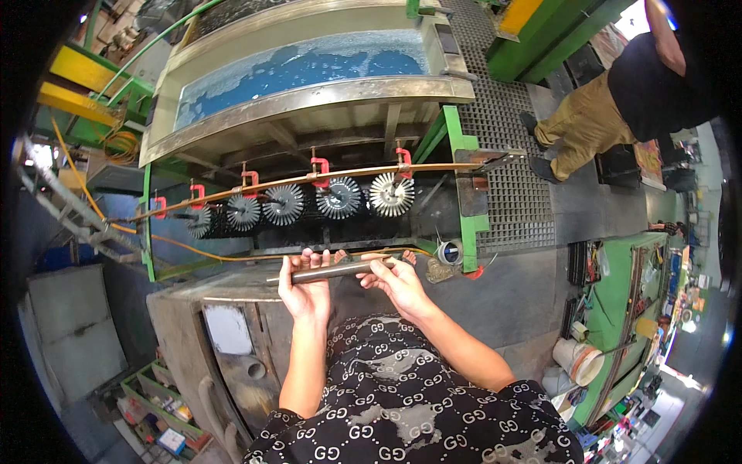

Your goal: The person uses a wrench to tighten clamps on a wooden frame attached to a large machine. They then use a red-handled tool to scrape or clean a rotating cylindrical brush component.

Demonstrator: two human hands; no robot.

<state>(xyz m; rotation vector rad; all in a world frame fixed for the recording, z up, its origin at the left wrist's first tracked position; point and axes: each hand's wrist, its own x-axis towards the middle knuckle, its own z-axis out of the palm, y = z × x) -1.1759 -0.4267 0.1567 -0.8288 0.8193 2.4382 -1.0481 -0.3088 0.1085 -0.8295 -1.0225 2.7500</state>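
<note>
A dark grey metal rod (334, 271) with a thinner stub at its left end lies level between my two hands, in front of my body. My left hand (305, 288) cups the rod near that end, palm up, with the thumb over it. Around the right end, my right hand (396, 284) pinches the rod between thumb and fingers. Beyond my hands, several finned round metal parts (338, 198) hang in a row from a long copper-coloured bar (309, 182), each at a red clamp (320, 171).
Behind the bar stands a long tank (309, 104) of blue liquid with foam. A person (610, 108) stands at the far right by a floor grating (514, 209). A green bench (618, 309) with buckets is at right; a grey metal cabinet (182, 332) stands left.
</note>
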